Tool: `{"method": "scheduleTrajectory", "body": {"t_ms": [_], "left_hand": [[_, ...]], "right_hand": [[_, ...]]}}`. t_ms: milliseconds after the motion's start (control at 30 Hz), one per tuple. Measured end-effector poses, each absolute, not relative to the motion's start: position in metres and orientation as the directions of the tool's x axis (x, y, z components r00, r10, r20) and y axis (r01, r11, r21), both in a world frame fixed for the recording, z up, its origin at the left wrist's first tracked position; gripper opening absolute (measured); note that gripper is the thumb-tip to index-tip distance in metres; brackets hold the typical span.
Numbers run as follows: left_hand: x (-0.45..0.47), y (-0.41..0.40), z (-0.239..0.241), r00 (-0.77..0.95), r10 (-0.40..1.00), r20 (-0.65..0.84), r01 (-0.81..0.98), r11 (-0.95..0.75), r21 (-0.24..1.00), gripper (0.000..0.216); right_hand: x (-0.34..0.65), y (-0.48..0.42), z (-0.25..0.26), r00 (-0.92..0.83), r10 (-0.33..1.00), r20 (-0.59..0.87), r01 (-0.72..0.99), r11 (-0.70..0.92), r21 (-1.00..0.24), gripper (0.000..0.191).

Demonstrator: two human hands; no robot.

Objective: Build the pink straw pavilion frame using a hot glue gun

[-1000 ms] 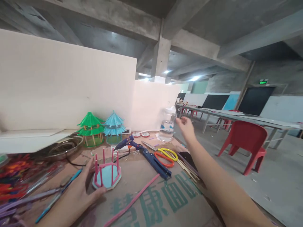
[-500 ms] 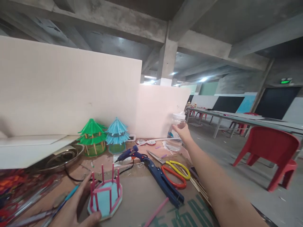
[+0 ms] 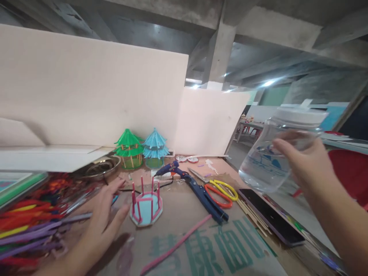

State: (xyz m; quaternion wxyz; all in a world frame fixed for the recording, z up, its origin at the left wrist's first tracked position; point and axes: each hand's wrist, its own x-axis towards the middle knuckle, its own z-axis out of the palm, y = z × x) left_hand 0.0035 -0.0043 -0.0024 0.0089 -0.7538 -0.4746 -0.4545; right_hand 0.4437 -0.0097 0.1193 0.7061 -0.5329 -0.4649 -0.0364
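My right hand (image 3: 309,166) is wrapped round a clear plastic jar (image 3: 271,157) with a white lid, held tilted in the air above the table's right side. My left hand (image 3: 105,218) lies flat on the cardboard with fingers spread, just left of a small model (image 3: 146,201) with a blue octagonal base and pink upright sticks. The thumb is close to the model's base but does not grip it.
A blue glue gun (image 3: 172,170), blue pliers (image 3: 208,199), red and yellow scissors (image 3: 220,188) and a pink stick (image 3: 178,243) lie on the cardboard. A dark phone (image 3: 271,216) is at right. Green (image 3: 129,147) and blue (image 3: 155,147) pagoda models stand by the white board. Coloured sticks (image 3: 25,226) pile at left.
My right hand reached the jar at the table's far side, took hold of it and brought it up close. My left hand let go of the pink and blue model and opened flat.
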Motion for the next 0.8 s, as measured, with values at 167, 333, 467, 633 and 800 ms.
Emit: {"method": "scheduleTrajectory", "body": {"t_ms": [167,333,467,633,800], "left_hand": [[0.024,-0.048,0.050,0.257,0.633,0.730,0.635,-0.680,0.366,0.042],[0.048,-0.102,0.089,0.438,0.662,0.608,0.337,-0.748,0.572,0.087],[0.046,-0.116,0.102,0.418,0.720,0.553,0.108,-0.644,0.757,0.102],[0.030,-0.087,0.103,0.479,0.731,0.486,0.033,-0.568,0.822,0.089],[0.032,-0.073,0.089,0.466,0.763,0.449,0.062,-0.534,0.843,0.082]], "right_hand": [[0.375,-0.066,0.124,0.290,0.636,0.715,0.307,0.646,-0.699,0.033],[0.285,-0.100,0.112,0.011,0.713,0.701,0.182,0.688,-0.703,0.051],[0.210,-0.114,0.105,-0.262,0.722,0.640,-0.071,0.647,-0.759,0.075],[0.189,-0.094,0.087,-0.284,0.720,0.633,0.092,0.678,-0.730,0.081],[0.250,-0.091,0.110,-0.593,0.635,0.496,0.504,0.772,-0.386,0.030]]}}
